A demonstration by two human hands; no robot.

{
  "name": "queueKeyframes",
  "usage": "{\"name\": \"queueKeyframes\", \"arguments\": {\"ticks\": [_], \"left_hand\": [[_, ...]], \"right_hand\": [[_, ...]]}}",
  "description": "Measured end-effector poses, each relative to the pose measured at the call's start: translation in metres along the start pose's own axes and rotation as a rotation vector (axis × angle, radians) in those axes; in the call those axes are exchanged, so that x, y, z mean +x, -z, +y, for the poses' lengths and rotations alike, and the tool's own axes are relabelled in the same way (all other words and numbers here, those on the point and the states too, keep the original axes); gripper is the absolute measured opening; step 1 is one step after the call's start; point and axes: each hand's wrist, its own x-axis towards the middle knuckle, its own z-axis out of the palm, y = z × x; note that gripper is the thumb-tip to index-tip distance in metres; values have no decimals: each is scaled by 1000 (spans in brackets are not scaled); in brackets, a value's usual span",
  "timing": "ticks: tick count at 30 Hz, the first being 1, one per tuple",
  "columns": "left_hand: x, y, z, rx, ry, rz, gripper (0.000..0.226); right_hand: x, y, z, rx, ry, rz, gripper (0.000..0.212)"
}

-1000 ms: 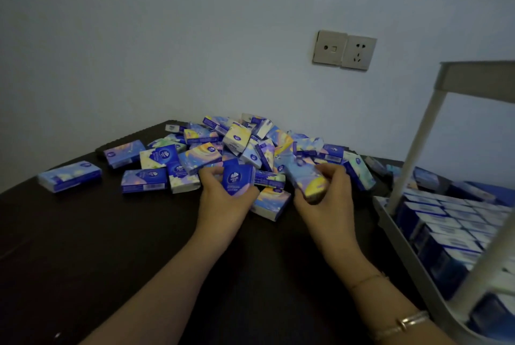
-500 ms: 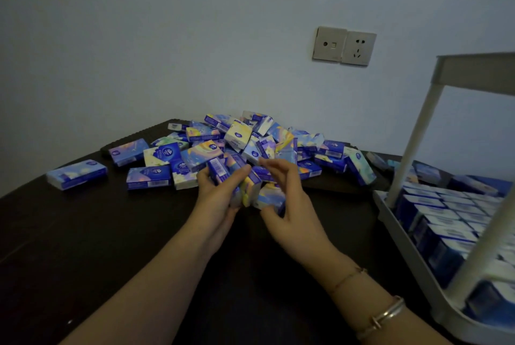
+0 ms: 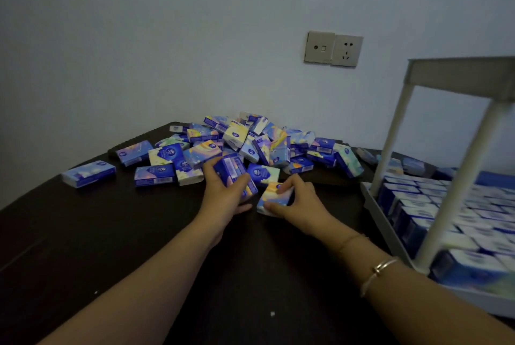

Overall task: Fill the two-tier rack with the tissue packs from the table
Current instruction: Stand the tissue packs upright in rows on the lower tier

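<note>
Dark table (image 3: 83,247), heap of tissue packs (image 3: 250,146) by wall. Left hand (image 3: 223,194) gripping blue pack (image 3: 232,170); right hand (image 3: 299,205) pinching pastel pack (image 3: 271,195). Rack (image 3: 390,222) alongside. Probably light, squashy, slick: best held across flat faces.

I see bare dark table (image 3: 111,247) in front of and to the left of the pile of tissue packs (image 3: 250,143), so that side gives open passage. The pile fills the far middle, against the wall (image 3: 195,37). On the right the two-tier rack (image 3: 459,76) closes the way: its white post (image 3: 390,138) and nearer post (image 3: 457,183) stand at the lower tier's rim. Between them a gap opens over the packed lower tier (image 3: 451,216).
</note>
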Motion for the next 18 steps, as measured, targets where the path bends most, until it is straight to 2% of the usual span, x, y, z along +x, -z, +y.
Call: {"name": "queueKeyframes", "arguments": {"ticks": [3, 7, 12, 14, 17, 18], "left_hand": [[-24, -5, 11, 95, -7, -99, 56], [-62, -19, 26, 262, -110, -201, 69], [-106, -39, 46, 397, -220, -198, 72], [-124, -52, 54, 428, -245, -207, 70], [-145, -74, 58, 469, -314, -226, 68], [-151, -83, 60, 482, -334, -230, 65]], "right_hand": [[-16, 17, -11, 134, -27, 49, 44], [-50, 33, -25, 369, -18, 62, 45], [-106, 63, -46, 939, -50, 36, 32], [-124, 74, -46, 954, -35, 14, 36], [-143, 91, -44, 857, -29, 13, 57], [-151, 99, -44, 838, -37, 27, 56]]}}
